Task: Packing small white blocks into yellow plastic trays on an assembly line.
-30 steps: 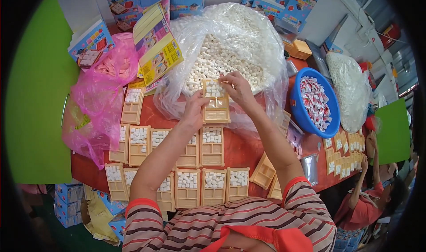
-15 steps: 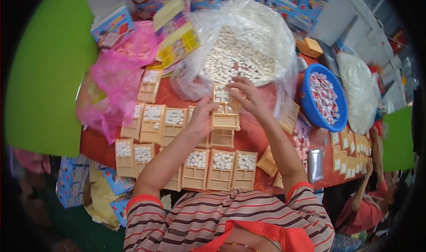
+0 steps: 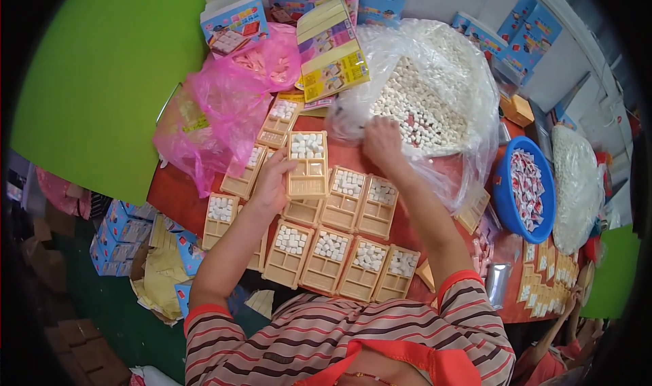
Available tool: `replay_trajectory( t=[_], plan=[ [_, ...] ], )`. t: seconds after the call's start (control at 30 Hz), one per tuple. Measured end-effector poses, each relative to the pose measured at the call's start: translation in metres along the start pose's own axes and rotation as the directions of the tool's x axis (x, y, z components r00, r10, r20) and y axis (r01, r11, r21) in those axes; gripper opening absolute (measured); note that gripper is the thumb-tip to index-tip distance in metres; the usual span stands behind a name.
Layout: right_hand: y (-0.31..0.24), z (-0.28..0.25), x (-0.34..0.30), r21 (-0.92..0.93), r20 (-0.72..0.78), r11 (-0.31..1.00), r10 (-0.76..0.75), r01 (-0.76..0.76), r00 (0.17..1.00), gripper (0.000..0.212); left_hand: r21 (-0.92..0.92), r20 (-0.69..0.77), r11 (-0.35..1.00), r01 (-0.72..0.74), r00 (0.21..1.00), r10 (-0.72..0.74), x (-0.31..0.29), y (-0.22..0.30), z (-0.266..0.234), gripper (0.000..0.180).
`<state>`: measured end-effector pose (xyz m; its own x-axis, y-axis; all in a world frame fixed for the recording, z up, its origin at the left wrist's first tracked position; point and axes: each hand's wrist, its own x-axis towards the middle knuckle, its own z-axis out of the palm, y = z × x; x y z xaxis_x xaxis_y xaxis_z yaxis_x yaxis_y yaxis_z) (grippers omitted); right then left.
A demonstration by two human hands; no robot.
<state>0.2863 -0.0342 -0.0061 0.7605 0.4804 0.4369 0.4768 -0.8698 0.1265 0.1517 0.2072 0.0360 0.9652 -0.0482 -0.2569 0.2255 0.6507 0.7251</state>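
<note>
My left hand (image 3: 273, 181) grips a tan compartment tray (image 3: 309, 186) by its left side, raised above the other trays. Small white cubes (image 3: 308, 145) fill its far compartment; the nearer compartments are bare. My right hand (image 3: 384, 140) is at the left edge of a clear plastic bag (image 3: 468, 53), beside the heap of loose white cubes (image 3: 424, 111). Its fingers are curled closed, and what they hold, if anything, is hidden. Two rows of similar trays (image 3: 323, 255) with white cubes in their far compartments lie close to my body.
A pink plastic bag (image 3: 210, 107) with pink pieces and folded printed cards (image 3: 333, 53) lie at the far left. On the right stand a blue basin (image 3: 501, 189) of small wrapped packets and a second clear bag (image 3: 576, 189). Another person's arms reach over trays (image 3: 547, 277) there.
My right hand has left the tray and closed at the bag's left edge. The held tray is now farther from that hand. The whole view has swung, shifting the table rightward.
</note>
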Motion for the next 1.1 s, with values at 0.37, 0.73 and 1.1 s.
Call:
replay_trajectory(
  t=[0.37,0.73,1.1],
  plan=[
    [0.063,-0.001,-0.011,0.077,0.161,0.979,0.173,-0.187,0.972,0.023,0.025,0.043,0.996,0.089,0.995,-0.090,0.099,-0.023,-0.020,0.032],
    [-0.013,-0.048,0.008,0.191,-0.057,0.955,-0.221,0.228,0.974,0.044,0.085,0.003,0.986,0.140,0.990,-0.141,0.129,-0.032,-0.041,0.027],
    [0.018,-0.006,-0.008,0.063,0.160,0.990,-0.133,0.125,0.978,0.023,0.148,-0.210,0.989,-0.017,0.976,0.048,0.086,-0.011,-0.019,0.039]
  ],
)
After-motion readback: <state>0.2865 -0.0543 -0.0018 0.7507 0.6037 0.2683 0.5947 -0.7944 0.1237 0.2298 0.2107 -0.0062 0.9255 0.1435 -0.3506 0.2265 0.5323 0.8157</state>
